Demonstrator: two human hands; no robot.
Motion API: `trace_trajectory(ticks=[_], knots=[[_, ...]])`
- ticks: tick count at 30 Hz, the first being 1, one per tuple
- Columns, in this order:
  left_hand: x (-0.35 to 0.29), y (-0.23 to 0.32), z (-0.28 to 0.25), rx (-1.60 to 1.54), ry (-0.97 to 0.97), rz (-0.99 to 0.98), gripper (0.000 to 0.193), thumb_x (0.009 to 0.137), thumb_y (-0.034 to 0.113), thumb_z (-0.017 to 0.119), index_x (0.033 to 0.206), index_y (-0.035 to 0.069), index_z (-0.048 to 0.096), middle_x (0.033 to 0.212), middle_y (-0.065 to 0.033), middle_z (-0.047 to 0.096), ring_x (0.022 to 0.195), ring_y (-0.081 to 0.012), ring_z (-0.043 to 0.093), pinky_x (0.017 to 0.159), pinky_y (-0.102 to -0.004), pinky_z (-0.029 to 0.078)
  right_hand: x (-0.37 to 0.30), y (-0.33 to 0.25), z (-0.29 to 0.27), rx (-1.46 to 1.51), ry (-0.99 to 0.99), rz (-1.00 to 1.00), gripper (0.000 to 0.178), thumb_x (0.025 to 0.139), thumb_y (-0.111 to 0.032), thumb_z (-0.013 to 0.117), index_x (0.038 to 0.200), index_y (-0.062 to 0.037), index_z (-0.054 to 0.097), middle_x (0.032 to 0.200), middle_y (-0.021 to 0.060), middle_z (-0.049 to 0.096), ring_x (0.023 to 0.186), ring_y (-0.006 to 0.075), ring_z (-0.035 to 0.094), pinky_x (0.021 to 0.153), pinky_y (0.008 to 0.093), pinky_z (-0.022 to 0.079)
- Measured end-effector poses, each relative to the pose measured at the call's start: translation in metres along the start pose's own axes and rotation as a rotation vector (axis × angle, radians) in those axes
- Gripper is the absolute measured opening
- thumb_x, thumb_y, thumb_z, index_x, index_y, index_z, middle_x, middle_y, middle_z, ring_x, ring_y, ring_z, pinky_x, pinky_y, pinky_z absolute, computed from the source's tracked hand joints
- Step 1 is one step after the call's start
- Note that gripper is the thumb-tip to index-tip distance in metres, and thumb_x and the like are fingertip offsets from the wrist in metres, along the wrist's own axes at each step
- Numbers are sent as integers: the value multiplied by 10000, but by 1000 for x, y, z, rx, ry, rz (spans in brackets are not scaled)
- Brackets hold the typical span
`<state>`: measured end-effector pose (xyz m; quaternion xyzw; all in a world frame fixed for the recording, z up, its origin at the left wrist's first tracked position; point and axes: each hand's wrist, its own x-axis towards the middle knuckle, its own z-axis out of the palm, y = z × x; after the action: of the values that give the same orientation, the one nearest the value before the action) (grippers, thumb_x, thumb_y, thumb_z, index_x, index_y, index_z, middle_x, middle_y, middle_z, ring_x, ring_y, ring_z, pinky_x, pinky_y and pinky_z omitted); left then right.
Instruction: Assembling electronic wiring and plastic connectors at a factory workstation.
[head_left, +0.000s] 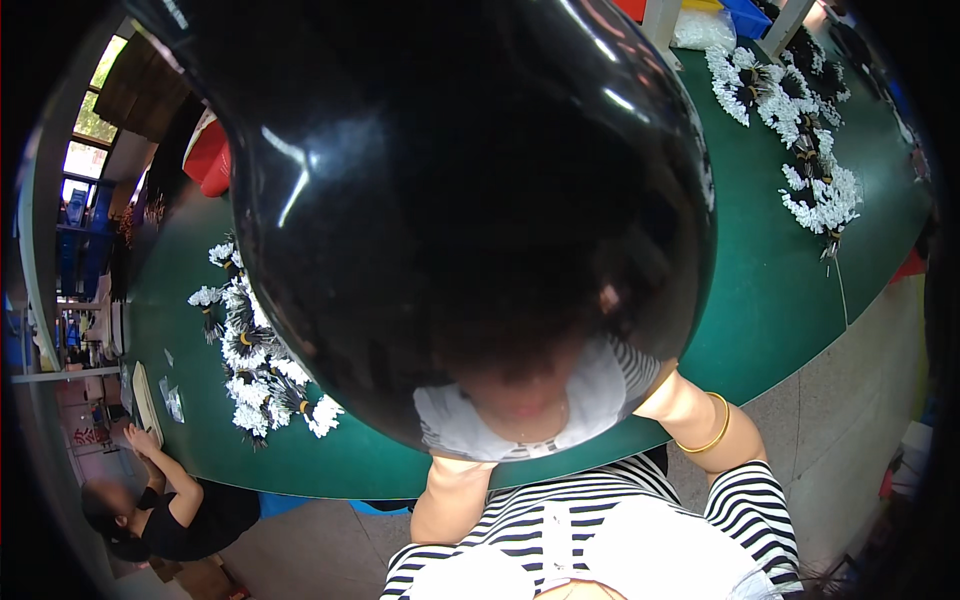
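A large, glossy black rounded thing [480,230], perhaps a lamp hood, fills the middle of the head view and mirrors part of a striped sleeve. My left forearm [447,500] reaches up under its lower edge, and my left hand is hidden behind it. Farther right, my right forearm [715,425] with a gold bangle [715,432] also passes behind the black thing, which covers my right hand. What either hand holds or touches does not show. Bundles of small white-ended pieces with dark leads [245,340] lie on the green table [765,310], left of the black thing.
More white-ended bundles [800,130] lie along the table's right side. A clear plastic bag [703,28] and a blue bin [745,15] stand at the far right. Something red [208,158] is at the far left. At the left edge another person [185,515] in black works over a pale tray [146,405].
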<state>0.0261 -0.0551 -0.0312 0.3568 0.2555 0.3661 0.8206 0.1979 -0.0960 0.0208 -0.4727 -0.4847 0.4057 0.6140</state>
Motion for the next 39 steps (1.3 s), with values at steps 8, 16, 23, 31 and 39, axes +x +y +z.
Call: trace_trajectory(ticks=[8, 16, 23, 31, 39], knots=[[0, 1, 16, -281, 303, 7, 368, 750, -130, 514, 1112, -67, 498, 1007, -183, 601, 915, -272, 603, 821, -372, 478, -4, 26, 1, 233, 45, 61, 322, 736, -77, 701, 1006, 4, 545, 857, 62, 630, 771, 96, 585, 716, 246, 474], [-1, 1, 5, -10, 163, 106, 339, 750, -126, 518, 1084, -71, 520, 1009, -169, 598, 922, -263, 598, 819, -365, 477, 1, 7, -3, 168, -103, 182, 214, 745, -78, 689, 921, 9, 605, 785, 49, 623, 752, 90, 574, 690, 237, 467], [-1, 7, 26, -231, 298, 106, 320, 765, -125, 505, 1079, -68, 530, 1034, -165, 585, 954, -249, 581, 881, -360, 447, 1, 15, 0, 345, -51, 169, 74, 795, -47, 638, 829, 11, 605, 774, 68, 626, 735, 112, 584, 686, 247, 476], [-3, 5, 22, -115, 239, 201, 367, 744, -142, 531, 1100, -60, 511, 1036, -154, 582, 951, -232, 581, 873, -354, 452, 3, 21, 0, 454, -103, 187, 60, 798, -28, 629, 823, 12, 592, 759, 71, 617, 743, 116, 586, 695, 246, 476], [-4, 1, 23, 298, 209, 446, 478, 700, -190, 553, 1145, -37, 473, 1012, -135, 585, 924, -202, 579, 859, -322, 454, -4, 29, -1, 175, -53, -4, 121, 784, -43, 649, 872, 20, 596, 807, 71, 616, 754, 112, 573, 684, 250, 470]])
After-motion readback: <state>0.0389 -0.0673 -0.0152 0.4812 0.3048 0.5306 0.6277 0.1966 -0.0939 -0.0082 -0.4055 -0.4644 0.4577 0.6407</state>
